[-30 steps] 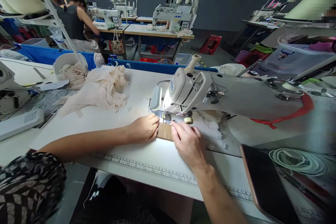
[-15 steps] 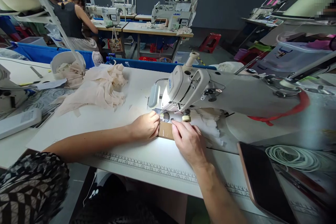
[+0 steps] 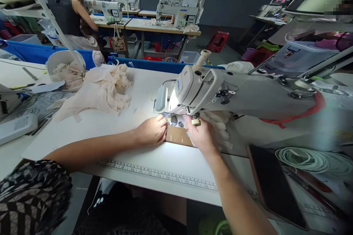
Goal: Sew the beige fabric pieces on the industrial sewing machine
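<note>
My left hand [image 3: 151,131] rests on the white table [image 3: 143,154], fingers curled and pinched at the left edge of the needle plate under the white sewing machine [image 3: 220,93]. My right hand [image 3: 202,134] lies just right of the needle area, fingers bent beneath the machine head, touching pale fabric pieces [image 3: 220,125]; what they hold is hidden. A brown taped patch [image 3: 178,136] shows between the two hands. The machine's lamp lights the spot.
A heap of cream fabric [image 3: 102,91] and a white bowl of scraps [image 3: 64,68] sit at the left. A dark phone [image 3: 271,183] and coiled cord [image 3: 311,159] lie at the right. Another person [image 3: 68,14] sits at a far machine.
My right hand has moved to the right and forward, under the machine head. My left hand stays nearly in place. The view has shifted slightly.
</note>
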{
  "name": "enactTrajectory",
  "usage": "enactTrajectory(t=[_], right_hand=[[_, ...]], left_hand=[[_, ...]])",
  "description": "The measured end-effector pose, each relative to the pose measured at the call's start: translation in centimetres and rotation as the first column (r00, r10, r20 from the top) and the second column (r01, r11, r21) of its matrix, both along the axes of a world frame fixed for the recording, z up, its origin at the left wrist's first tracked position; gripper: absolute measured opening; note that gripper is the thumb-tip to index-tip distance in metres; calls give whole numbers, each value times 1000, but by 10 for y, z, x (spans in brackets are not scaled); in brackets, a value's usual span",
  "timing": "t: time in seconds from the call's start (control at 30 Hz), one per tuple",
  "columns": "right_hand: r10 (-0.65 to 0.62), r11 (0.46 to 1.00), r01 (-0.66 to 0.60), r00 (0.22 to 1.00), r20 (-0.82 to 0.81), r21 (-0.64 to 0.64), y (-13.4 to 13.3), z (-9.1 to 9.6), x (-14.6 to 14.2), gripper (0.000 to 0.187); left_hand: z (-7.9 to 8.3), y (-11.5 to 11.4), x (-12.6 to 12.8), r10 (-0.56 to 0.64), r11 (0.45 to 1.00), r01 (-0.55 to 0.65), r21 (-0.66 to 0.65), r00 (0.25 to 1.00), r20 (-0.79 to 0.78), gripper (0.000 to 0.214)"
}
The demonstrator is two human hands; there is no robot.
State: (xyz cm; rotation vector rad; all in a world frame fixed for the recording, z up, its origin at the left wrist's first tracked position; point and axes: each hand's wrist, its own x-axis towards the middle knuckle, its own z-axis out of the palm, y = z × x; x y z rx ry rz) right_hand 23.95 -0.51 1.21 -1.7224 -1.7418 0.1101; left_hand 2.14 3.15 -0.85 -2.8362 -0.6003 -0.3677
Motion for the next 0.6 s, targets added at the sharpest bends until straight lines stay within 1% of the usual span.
enactTrajectory(t=[0.07,0.23,0.4,0.6], right_hand=[[-5,1000,5,1000,-5,-1,1,0,1,64],[-32,999,32,999,19,25,-8,-9,0,67],[-41,998,37,996,74,52,-6,-15,0,62],[-78,991,67,992,99,114,-5,-17,4,60]], left_hand=[[0,0,0,-1,1000,1,-4,1000,-3,37],[0,2,1,-1,1000,1,-5,1000,-27,35],[3,6,2,34,999,-35,-36,999,-32,34],[2,7,4,58,998,-59,-25,998,-28,34]])
